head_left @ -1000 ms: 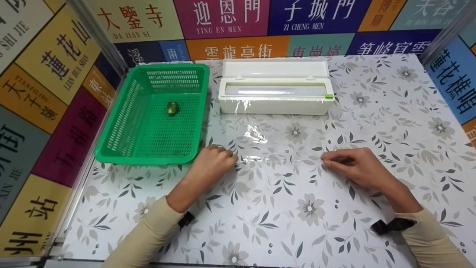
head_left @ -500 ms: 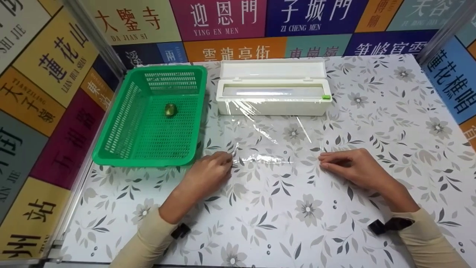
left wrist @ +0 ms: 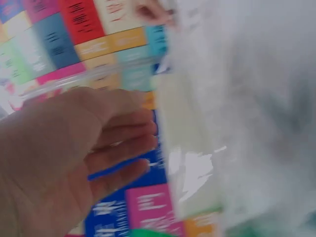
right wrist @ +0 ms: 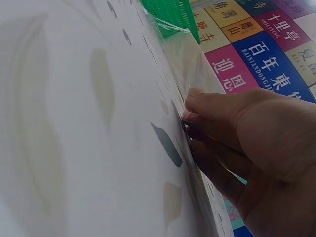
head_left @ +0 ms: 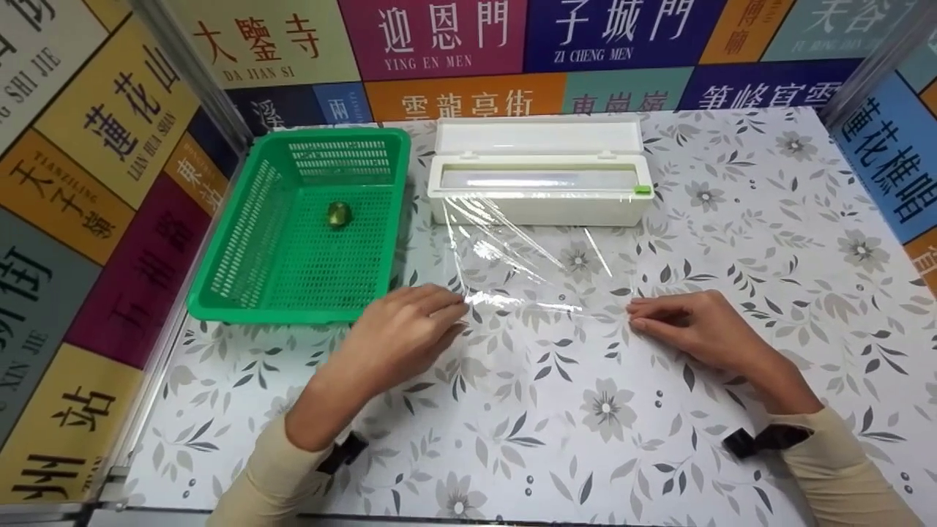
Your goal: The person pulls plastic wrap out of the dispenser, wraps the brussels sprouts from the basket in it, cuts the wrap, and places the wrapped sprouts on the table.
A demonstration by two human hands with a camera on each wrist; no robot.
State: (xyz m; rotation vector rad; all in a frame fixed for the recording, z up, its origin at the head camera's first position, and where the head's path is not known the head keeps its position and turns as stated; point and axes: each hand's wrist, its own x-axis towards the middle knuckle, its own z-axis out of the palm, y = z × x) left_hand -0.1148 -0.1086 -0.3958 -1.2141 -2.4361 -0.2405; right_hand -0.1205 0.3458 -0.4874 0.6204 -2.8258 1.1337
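Note:
A clear sheet of cling film point(head_left: 505, 256) runs from a white cling film dispenser point(head_left: 542, 214) toward the front, with bright creases across its left part. My left hand point(head_left: 399, 333) pinches the near left corner between thumb and fingers. At the near right corner, my right hand point(head_left: 703, 326) pinches the film between thumb and fingertips, low over the table. The dispenser's white lid point(head_left: 538, 137) stands open at the back, and a green slider point(head_left: 643, 189) sits at its right end. In the right wrist view, the film point(right wrist: 195, 64) stretches away from the fingertips.
Left of the film stands a green plastic basket point(head_left: 263, 315) holding a small, shiny, dark green roundish thing point(head_left: 339, 214). The flower-patterned table point(head_left: 556, 468) is bordered by panels with large printed characters point(head_left: 454, 36) at the back and sides.
The film, flatter at first, now shows taut diagonal creases up to the dispenser. My left hand has shifted and turned at its corner. The right hand has stayed nearly still.

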